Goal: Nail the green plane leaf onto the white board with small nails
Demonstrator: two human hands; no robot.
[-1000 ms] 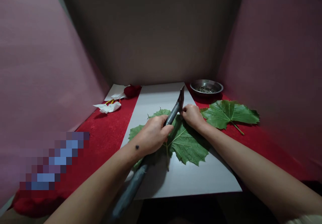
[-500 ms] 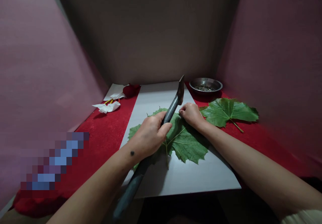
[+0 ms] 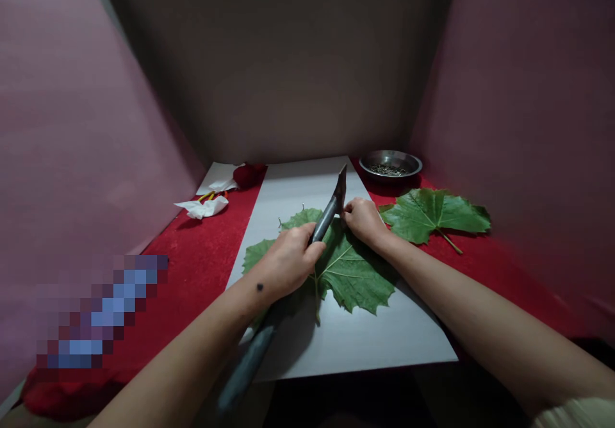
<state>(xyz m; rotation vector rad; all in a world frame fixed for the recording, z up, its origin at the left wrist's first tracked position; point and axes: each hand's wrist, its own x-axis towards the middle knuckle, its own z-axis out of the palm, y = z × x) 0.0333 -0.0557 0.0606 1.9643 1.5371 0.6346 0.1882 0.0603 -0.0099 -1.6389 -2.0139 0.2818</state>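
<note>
My left hand (image 3: 288,261) is wrapped round the handle of a hammer (image 3: 325,220), whose head is close to the fingertips of my right hand (image 3: 364,220). Those right fingers are pinched together at the far edge of a large green leaf (image 3: 358,274); whatever they hold is hidden. The leaf lies on a white board (image 3: 384,341), partly covered by my left hand and the hammer. Two small nails, a nearer one (image 3: 280,222) and a farther one (image 3: 303,207), stand upright by its far left edge.
Red cloth (image 3: 211,268) spreads on both sides of the board. A metal bowl (image 3: 364,169) of small metal pieces stands at the back right, with a second leaf (image 3: 427,213) in front. White tissue (image 3: 206,207) and a red ball-like thing (image 3: 247,175) lie at the back left.
The hammer head has come down closer to my right fingertips. My left hand has lowered slightly with it, while my right hand stays pinched at nearly the same spot.
</note>
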